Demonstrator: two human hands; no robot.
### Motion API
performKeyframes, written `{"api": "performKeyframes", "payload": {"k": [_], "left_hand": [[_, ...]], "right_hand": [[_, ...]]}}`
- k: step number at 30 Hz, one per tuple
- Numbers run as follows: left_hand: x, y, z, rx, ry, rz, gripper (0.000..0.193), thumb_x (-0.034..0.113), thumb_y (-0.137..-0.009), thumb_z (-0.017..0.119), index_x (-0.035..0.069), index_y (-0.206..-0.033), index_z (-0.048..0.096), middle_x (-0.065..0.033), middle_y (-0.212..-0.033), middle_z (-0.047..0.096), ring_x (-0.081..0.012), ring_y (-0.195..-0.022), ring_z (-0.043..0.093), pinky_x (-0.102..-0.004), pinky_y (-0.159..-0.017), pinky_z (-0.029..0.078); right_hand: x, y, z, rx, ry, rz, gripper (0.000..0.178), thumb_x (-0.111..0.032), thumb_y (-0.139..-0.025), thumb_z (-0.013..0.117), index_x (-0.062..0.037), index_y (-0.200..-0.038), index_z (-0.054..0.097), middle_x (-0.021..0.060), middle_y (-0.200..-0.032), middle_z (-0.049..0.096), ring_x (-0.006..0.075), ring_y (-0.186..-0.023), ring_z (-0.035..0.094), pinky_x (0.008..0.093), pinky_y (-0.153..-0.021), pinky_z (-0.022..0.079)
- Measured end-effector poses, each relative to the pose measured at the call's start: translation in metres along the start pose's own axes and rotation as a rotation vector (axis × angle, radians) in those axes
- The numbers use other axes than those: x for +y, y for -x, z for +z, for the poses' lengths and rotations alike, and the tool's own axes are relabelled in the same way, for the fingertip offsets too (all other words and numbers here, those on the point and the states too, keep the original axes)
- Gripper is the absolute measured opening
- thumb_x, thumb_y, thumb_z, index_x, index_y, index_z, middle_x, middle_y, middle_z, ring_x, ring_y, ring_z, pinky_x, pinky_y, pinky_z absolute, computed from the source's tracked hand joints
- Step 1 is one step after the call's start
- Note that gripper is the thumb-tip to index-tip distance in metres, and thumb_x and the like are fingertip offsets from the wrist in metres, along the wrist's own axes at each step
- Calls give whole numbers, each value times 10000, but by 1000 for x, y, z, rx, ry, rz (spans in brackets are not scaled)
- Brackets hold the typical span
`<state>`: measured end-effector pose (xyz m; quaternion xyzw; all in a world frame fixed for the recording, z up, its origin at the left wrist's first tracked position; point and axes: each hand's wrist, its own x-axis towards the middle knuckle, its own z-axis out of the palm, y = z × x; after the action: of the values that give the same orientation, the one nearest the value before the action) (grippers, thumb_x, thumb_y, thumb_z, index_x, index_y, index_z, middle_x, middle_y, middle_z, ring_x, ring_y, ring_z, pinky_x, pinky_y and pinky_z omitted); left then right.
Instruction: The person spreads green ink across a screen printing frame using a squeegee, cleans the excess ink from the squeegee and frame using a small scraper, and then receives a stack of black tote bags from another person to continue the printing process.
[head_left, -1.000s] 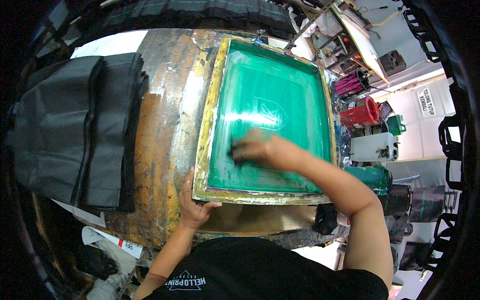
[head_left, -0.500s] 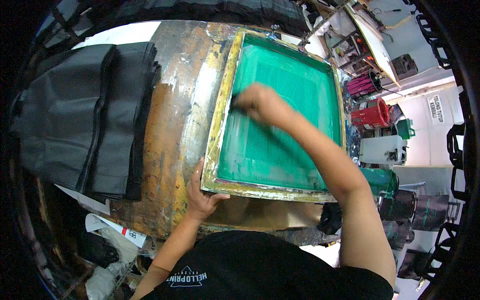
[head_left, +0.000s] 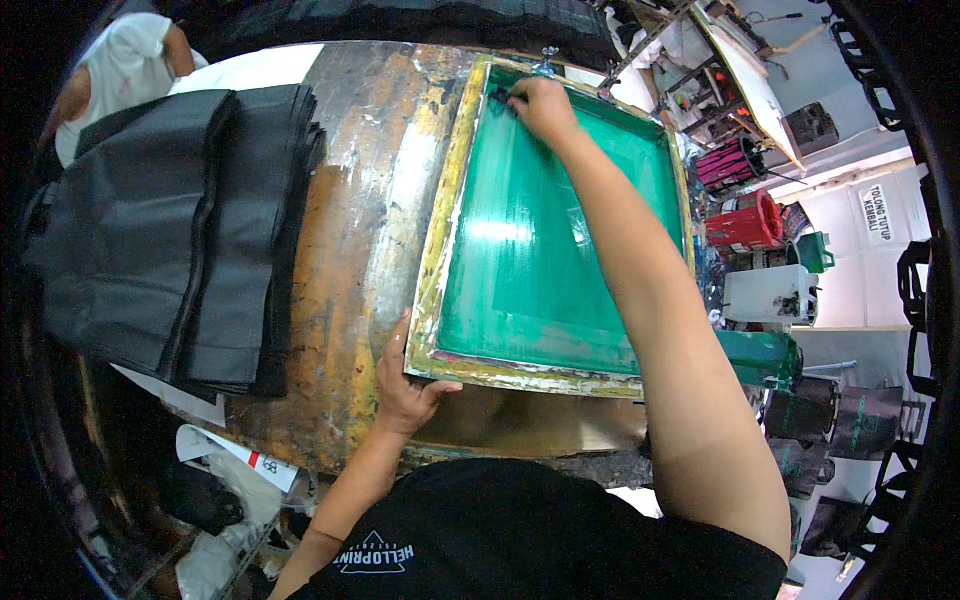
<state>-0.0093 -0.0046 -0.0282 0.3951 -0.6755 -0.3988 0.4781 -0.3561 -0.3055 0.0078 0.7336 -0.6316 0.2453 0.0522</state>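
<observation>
A screen printing frame (head_left: 434, 260), its wooden edges stained yellow and white, lies on the worn table with green mesh (head_left: 520, 290) inside it. My left hand (head_left: 403, 398) grips its near left corner, fingers along the left side and thumb along the near edge. At the far left inside corner, my right hand (head_left: 543, 105) is closed on a small dark rag (head_left: 499, 97), pressed down on the mesh. The rag is mostly covered by my fingers. My right forearm stretches over the right part of the frame. The mesh has a wet shine near its middle.
A stack of black fabric bags (head_left: 150, 240) lies on the table (head_left: 340, 250) to the left. Beyond it stands a person in a white shirt (head_left: 125, 75). A red bucket (head_left: 742, 222) and a white container (head_left: 765, 293) stand off to the right.
My right hand has moved with the rag from the frame's left side to its far left corner. A person has come into view at the far left. My left hand stays put.
</observation>
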Motion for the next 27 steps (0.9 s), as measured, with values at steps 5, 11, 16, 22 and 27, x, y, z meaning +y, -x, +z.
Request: {"api": "performKeyframes", "payload": {"k": [5, 11, 16, 22, 27], "left_hand": [[-1, 5, 1, 9, 3, 3, 1067, 619, -696, 731, -34, -1432, 320, -235, -1272, 567, -352, -1094, 631, -415, -926, 496], [-3, 9, 2, 34, 53, -41, 1098, 596, -675, 759, -34, -1450, 303, -228, -1343, 514, -316, -1144, 596, -397, -953, 479], [-5, 7, 1, 30, 10, -17, 1024, 525, -737, 769, -42, -1452, 306, -205, -1405, 450, -286, -1235, 510, -383, -1025, 423], [5, 1, 4, 22, 52, -4, 969, 483, -778, 755, -41, -1454, 301, -199, -1411, 443, -278, -1242, 500, -381, -1039, 411], [1, 10, 3, 24, 50, 5, 969, 475, -790, 748, -30, -1467, 271, -196, -1440, 404, -281, -1264, 477, -390, -1054, 398]], "right_hand": [[-29, 6, 9, -62, -130, -71, 176, -169, -772, 715, -48, -900, 724, 152, -870, 706, 346, -794, 673, 430, -754, 545], [-144, 139, -92, -448, -467, -353, 172, -78, -764, 707, -58, -935, 719, 137, -948, 695, 315, -908, 651, 397, -808, 520], [-172, 174, -136, -813, -613, -599, 230, -35, -718, 709, -34, -948, 698, 139, -988, 676, 326, -968, 620, 410, -838, 503], [-86, 250, -215, -844, -410, -366, 253, 4, -691, 696, -33, -942, 693, 146, -967, 665, 344, -950, 618, 436, -829, 502], [-51, 299, -265, -874, -223, -88, 309, 25, -672, 699, -59, -969, 707, 155, -1019, 668, 346, -952, 615, 433, -846, 506]]}}
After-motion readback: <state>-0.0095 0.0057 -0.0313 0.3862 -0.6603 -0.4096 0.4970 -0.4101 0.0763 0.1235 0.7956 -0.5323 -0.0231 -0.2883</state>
